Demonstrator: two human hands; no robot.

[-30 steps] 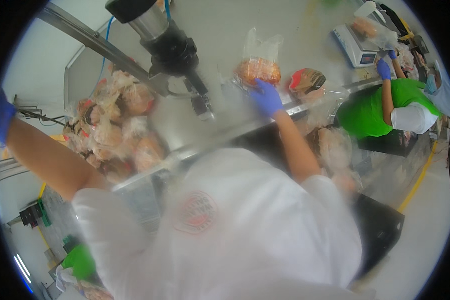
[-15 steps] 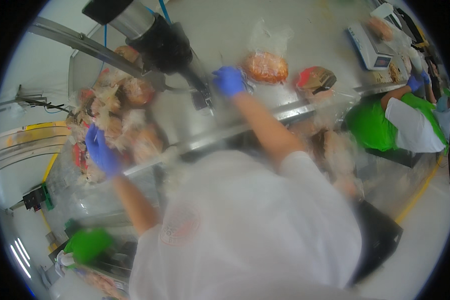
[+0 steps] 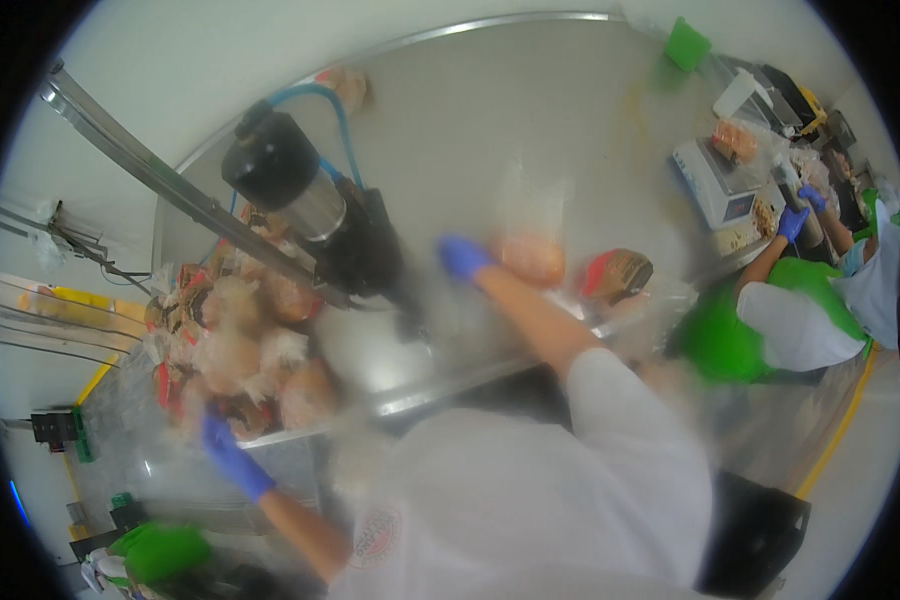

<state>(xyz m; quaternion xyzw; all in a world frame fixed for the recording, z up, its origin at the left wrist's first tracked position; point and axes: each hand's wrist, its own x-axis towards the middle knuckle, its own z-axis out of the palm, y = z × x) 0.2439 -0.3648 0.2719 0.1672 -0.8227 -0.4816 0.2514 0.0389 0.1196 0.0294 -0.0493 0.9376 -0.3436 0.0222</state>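
My left hand (image 3: 234,458), in a blue glove, is at the near edge of a pile of plastic-bagged, orange-brown food pieces (image 3: 232,340), some with red labels. It is smeared by motion, so I cannot make out what its fingers do. On the metal table, my right hand (image 3: 462,258), also blue-gloved and blurred, is beside a clear bag with an orange-brown piece of food (image 3: 530,258); whether it touches the bag is unclear. Just right lies another bagged piece (image 3: 618,275) with a red and brown label. A black and silver machine (image 3: 315,200) with a blue hose stands between my hands.
The steel table (image 3: 450,110) stretches away from me. A metal bar (image 3: 160,180) crosses at the left. At the right, a white scale (image 3: 715,180) carries a bagged piece, near a co-worker (image 3: 800,310) in white and green. A black crate (image 3: 755,535) is at lower right.
The view has shifted, showing more of the table's far side. My right hand stays near the bagged food, and my left hand remains by the pile, its fingers now less distinct.
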